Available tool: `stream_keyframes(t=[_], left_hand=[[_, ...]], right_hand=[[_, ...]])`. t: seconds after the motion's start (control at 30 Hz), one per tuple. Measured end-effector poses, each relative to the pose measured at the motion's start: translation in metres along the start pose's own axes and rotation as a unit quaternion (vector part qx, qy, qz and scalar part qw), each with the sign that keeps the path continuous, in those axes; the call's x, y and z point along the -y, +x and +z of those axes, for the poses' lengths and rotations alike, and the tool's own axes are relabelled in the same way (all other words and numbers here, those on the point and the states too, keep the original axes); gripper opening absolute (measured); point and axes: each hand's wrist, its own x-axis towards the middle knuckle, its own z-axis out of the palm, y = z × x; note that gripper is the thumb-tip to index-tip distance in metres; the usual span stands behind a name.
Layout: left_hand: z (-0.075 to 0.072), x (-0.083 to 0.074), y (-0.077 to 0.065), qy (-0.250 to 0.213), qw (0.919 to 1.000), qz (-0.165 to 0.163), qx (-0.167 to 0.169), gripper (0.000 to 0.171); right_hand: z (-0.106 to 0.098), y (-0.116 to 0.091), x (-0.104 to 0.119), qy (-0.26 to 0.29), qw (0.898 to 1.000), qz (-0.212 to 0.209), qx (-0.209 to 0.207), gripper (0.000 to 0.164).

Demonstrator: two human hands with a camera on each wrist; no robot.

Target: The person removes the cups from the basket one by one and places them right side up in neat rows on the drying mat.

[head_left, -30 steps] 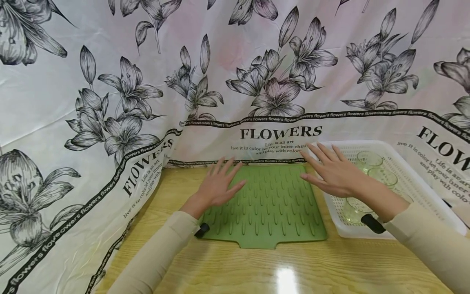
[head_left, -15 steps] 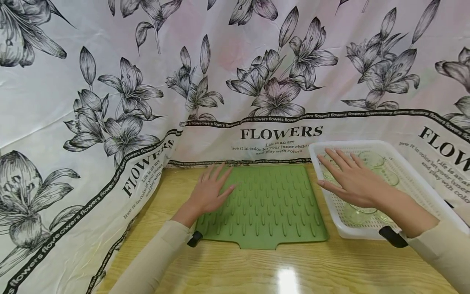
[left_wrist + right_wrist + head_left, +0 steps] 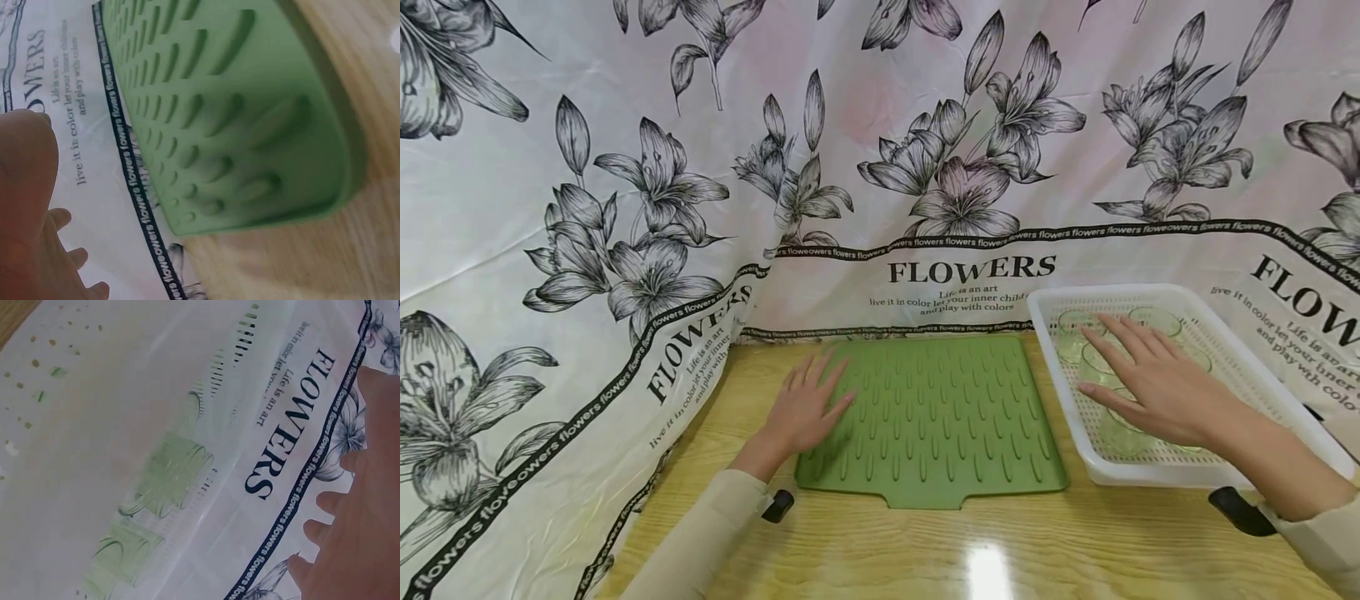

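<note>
A green ridged drying mat (image 3: pixel 940 417) lies on the wooden table, with a short tab at its front edge. My left hand (image 3: pixel 801 412) hovers over the mat's left edge, fingers spread and holding nothing. To the right of the mat stands a white perforated basket (image 3: pixel 1078 442) with several pale green clear glasses (image 3: pixel 1123 433) in it. Above the basket my right hand (image 3: pixel 1165 383) is held with straight fingers, partly hiding the glasses. In the right wrist view the glasses (image 3: pixel 172 475) appear along the basket's far side, apart from the fingers.
A white cloth (image 3: pixel 970 292) printed with flowers and lettering hangs behind the table and along its left side. The wooden table top (image 3: pixel 887 550) shows in front of the mat. Each wrist carries a black strap piece (image 3: pixel 778 506).
Both hands have moved apart. The left went left from over the mat to its edge, and the right went right, farther over the basket. Mat and basket stay put.
</note>
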Motion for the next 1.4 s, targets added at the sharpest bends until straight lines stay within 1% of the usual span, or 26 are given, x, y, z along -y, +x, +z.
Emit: stream_keyframes(t=[0.17, 0.23, 0.4, 0.57, 0.7, 0.93, 1.1, 1.4], left_hand=[[0.005, 0.007, -0.008, -0.017, 0.9998, -0.008, -0.003, 0.062], [0.008, 0.010, -0.011, -0.027, 0.9996, -0.009, -0.008, 0.062], [0.018, 0.020, -0.017, -0.032, 0.9993, -0.018, -0.005, 0.062], [0.027, 0.027, -0.023, -0.035, 0.9993, -0.015, 0.000, 0.059], [0.032, 0.032, -0.027, -0.023, 0.9996, -0.016, 0.011, 0.057], [0.032, 0.032, -0.032, -0.023, 0.9989, -0.026, 0.031, 0.056], [0.033, 0.033, -0.036, -0.012, 0.9979, -0.034, 0.053, 0.057], [0.042, 0.036, -0.039, -0.013, 0.9981, -0.032, 0.052, 0.057]], right_hand=[[-0.002, -0.008, -0.005, 0.025, 1.000, 0.007, -0.010, 0.082], [-0.002, -0.011, -0.007, 0.041, 0.999, 0.015, -0.013, 0.084], [0.002, -0.018, -0.012, 0.079, 0.996, 0.045, -0.012, 0.088], [0.008, -0.028, -0.016, 0.085, 0.994, 0.064, -0.012, 0.094], [0.013, -0.032, -0.016, 0.091, 0.993, 0.076, -0.003, 0.095], [0.021, -0.037, -0.012, 0.120, 0.988, 0.100, 0.014, 0.097], [0.027, -0.040, -0.013, 0.148, 0.983, 0.109, 0.010, 0.099], [0.034, -0.044, -0.017, 0.215, 0.969, 0.122, 0.015, 0.103]])
